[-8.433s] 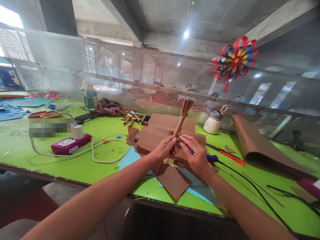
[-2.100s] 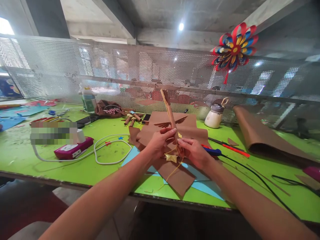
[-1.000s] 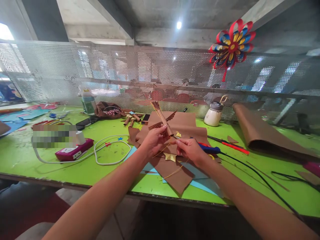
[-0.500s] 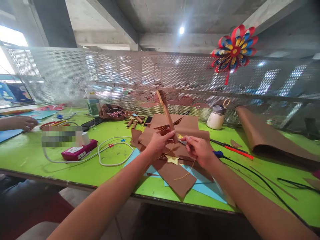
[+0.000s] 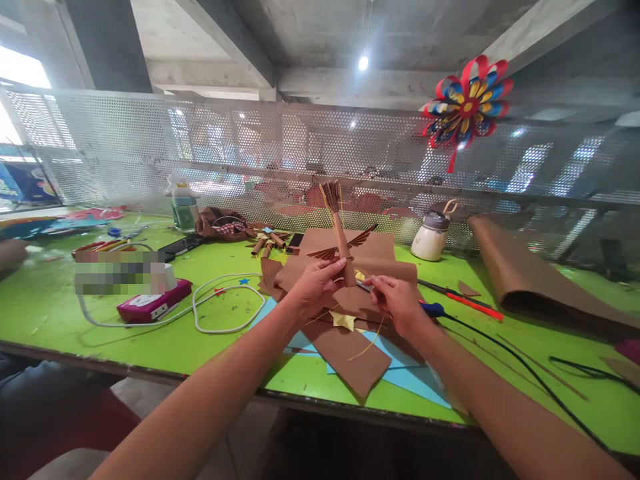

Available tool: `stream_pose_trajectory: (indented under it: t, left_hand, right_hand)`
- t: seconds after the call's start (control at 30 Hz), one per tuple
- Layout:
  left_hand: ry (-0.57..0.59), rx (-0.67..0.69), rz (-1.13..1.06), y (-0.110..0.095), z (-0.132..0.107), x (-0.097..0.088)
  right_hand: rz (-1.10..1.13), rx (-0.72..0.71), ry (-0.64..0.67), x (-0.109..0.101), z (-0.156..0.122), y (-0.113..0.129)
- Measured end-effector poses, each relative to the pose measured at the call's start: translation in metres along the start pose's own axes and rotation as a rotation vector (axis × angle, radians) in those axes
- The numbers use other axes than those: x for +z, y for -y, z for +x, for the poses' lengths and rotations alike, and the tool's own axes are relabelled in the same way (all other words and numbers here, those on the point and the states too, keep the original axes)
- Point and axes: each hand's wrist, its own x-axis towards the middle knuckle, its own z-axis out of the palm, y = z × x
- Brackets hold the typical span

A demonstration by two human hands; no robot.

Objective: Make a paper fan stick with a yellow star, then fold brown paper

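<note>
My left hand (image 5: 316, 285) pinches the lower end of a brown paper bird (image 5: 340, 233), which has a rolled-tube body, pleated wings and a fanned tail pointing up. Close on the right, my right hand (image 5: 397, 300) is closed round a blue-handled soldering iron (image 5: 433, 309), partly hidden by the fingers. Its metal tip points at the bird's lower end; whether they touch I cannot tell. Thin yellow string (image 5: 371, 343) hangs below my hands. A pale yellow paper star (image 5: 343, 321) lies beneath on brown paper (image 5: 357, 373), with light blue sheets (image 5: 410, 383) under it.
A purple power strip (image 5: 155, 303) and looped white cable (image 5: 196, 320) lie left. Small brown paper rolls (image 5: 267, 245) sit behind. A white bottle (image 5: 430, 237), red-handled tool (image 5: 475, 305) and rolled brown paper (image 5: 525, 267) are right. The iron's black cord (image 5: 520, 353) crosses the right side.
The bird has turned in my left hand, so its fanned tail faces me more broadly. My right hand keeps almost the same place. Another person's hand at far left has drawn back toward the edge.
</note>
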Motion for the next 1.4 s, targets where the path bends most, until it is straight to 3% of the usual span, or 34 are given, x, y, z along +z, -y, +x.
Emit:
stream_pose_trajectory:
  t: [0.27, 0.53, 0.6, 0.7, 0.8, 0.97, 1.13, 1.2, 1.4]
  left_hand:
    - [-0.014, -0.005, 0.019, -0.005, -0.001, 0.003]
    - [0.053, -0.015, 0.016, -0.011, -0.005, 0.005]
    - [0.039, -0.023, 0.010, -0.012, -0.006, 0.005]
    - [0.017, -0.049, -0.017, -0.012, -0.006, 0.004]
    - [0.020, -0.065, -0.015, -0.011, -0.005, 0.001]
    - [0.063, -0.105, 0.037, -0.009, -0.004, 0.000]
    - [0.127, -0.164, 0.076, -0.008, -0.005, 0.004]
    - [0.132, -0.145, 0.097, -0.007, -0.005, 0.005]
    - [0.093, -0.098, 0.134, -0.002, -0.006, 0.009]
  right_hand:
    - [-0.187, -0.038, 0.168, 0.007, -0.001, -0.006]
    - [-0.243, -0.171, 0.152, 0.008, -0.001, -0.002]
    - [-0.287, -0.249, 0.114, 0.007, -0.002, 0.003]
    - [-0.334, -0.401, -0.051, 0.005, -0.006, 0.011]
    - [-0.304, -0.465, -0.133, 0.006, -0.014, 0.020]
    - [-0.276, -0.407, 0.130, 0.018, -0.028, 0.024]
    - [-0.059, -0.111, 0.343, 0.028, -0.027, 0.012]
    - [0.009, -0.079, 0.344, 0.028, -0.024, 0.006]
    - [-0.151, -0.248, 0.260, 0.027, -0.014, -0.011]
